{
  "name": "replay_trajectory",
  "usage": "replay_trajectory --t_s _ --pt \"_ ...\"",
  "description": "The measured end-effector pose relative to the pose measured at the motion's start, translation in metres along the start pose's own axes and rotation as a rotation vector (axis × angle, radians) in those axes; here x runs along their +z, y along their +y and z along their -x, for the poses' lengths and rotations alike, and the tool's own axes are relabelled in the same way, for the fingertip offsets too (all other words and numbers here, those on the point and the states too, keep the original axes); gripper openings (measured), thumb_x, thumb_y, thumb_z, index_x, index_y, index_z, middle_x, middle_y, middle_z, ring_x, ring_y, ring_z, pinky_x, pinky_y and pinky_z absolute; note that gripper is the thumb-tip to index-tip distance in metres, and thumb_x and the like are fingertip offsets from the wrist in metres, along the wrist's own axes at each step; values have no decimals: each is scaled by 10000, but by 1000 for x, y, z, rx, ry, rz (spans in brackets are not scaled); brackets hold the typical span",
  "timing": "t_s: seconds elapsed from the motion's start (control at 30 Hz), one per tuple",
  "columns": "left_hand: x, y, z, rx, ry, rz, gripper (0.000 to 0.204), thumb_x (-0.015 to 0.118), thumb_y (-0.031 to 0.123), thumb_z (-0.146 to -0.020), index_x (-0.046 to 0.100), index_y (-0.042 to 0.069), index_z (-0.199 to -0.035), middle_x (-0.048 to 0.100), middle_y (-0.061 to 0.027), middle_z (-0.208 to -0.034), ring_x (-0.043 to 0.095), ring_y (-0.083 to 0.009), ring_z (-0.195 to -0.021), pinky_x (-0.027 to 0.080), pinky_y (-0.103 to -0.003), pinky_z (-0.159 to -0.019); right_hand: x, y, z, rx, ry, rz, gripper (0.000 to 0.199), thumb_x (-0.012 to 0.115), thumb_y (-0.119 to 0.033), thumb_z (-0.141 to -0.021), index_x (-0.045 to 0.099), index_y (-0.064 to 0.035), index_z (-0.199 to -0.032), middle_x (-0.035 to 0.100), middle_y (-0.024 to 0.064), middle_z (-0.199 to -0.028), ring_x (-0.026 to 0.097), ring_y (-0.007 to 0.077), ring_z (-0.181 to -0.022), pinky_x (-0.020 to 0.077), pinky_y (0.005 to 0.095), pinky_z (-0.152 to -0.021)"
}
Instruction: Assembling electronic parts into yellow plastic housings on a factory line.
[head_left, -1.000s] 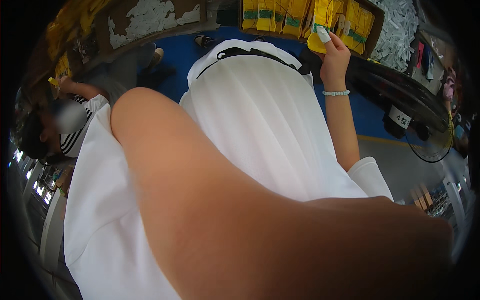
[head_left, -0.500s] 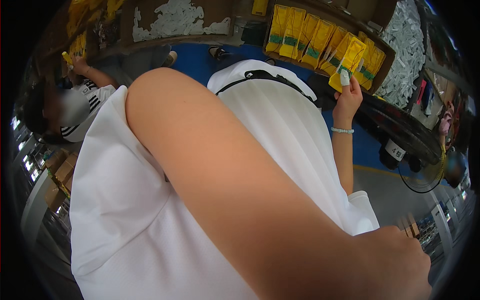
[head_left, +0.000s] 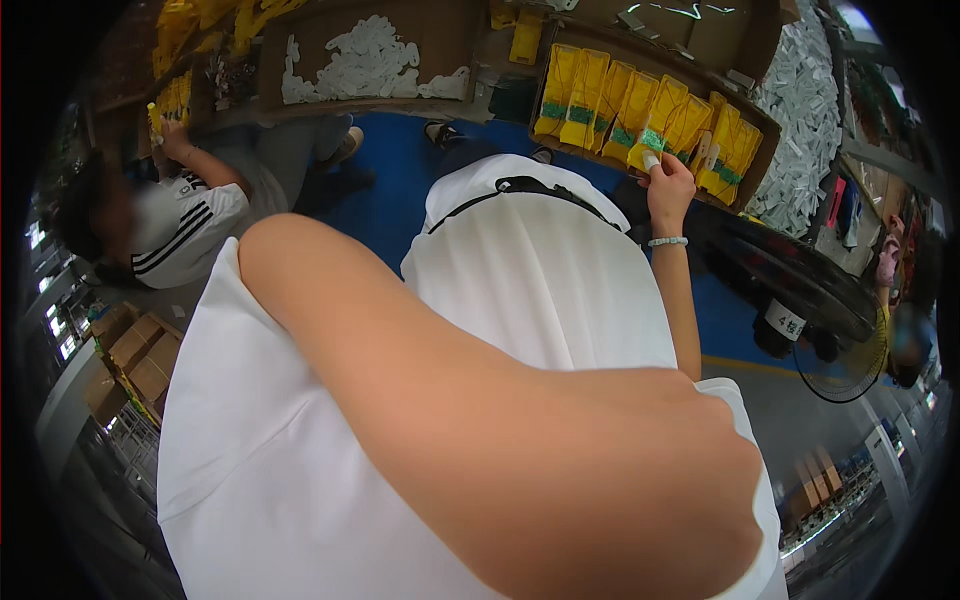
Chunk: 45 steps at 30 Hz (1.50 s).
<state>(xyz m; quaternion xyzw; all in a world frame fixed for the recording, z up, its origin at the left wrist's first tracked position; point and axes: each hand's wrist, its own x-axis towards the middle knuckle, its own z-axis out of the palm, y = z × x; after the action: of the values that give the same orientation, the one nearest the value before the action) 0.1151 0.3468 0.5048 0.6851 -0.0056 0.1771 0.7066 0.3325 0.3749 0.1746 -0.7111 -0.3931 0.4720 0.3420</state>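
Note:
My right hand point(head_left: 671, 190), with a pale beaded bracelet on its wrist, reaches to the front edge of a cardboard box point(head_left: 770, 160). Its fingers are closed on the near end of a long yellow plastic piece point(head_left: 660, 110) with a green band; a small white part point(head_left: 652, 160) shows at the fingertips. The piece lies in a row of similar yellow pieces point(head_left: 585, 85) with dark cords. My left arm crosses my white shirt, very close to the camera. My left hand point(head_left: 690, 480) is at the lower right, its back and knuckles showing and its fingers hidden.
Loose white parts fill a flat carton point(head_left: 370, 65) at the back and a heap point(head_left: 805, 120) on the right. A black fan point(head_left: 790, 255) stands to my right. At the left, a seated person in a striped sleeve point(head_left: 190, 225) holds something yellow.
My right hand has lowered the yellow piece from above the box into the row. My left hand has moved leftward across my shirt.

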Motion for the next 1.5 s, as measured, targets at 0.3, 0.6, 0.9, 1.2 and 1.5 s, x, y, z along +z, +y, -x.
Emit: replay_trajectory --t_s 0.3,0.6,0.9,1.2,1.5 --pt "-8 -60 70 -459 676 -306 159 622 154 -877 597 10 -813 559 -53 -697 488 -152 -599 369 -285 -525 15 -10 -2 -286 32 49 205 629 -93 -863 665 52 -1004 666 92 -714 603 120 -596 472 260 -558" --pt "21 -301 256 -1021 1705 28 165 599 163 -864 638 3 -861 602 -49 -672 550 -114 -582 430 -258 -533 43 -24 -14 -240 -166 818 261 656 -261 -798 682 -1 -798 651 224 -752 637 402 -736 511 475 -674" --pt "336 -431 431 -1192 2278 598 196 568 13 -733 628 -70 -900 630 -176 -754 639 -335 -732 494 -423 -631 16 -20 -22 -227 -296 796 255 678 -207 -784 685 45 -816 671 161 -689 667 283 -661 512 370 -640" --pt "79 -350 328 -1241 1978 -156 225 619 193 -796 689 24 -927 688 -178 -875 666 -313 -848 511 -379 -757 45 -119 -20 -571 -276 648 80 657 -20 -778 648 33 -837 620 163 -808 610 305 -707 485 400 -657" --pt "-120 -266 326 -839 1655 -863 146 600 111 -806 618 23 -921 613 -156 -918 610 -342 -831 505 -401 -703 95 -163 13 -257 -224 415 126 639 -8 -816 667 34 -932 647 126 -743 628 206 -668 485 300 -625"
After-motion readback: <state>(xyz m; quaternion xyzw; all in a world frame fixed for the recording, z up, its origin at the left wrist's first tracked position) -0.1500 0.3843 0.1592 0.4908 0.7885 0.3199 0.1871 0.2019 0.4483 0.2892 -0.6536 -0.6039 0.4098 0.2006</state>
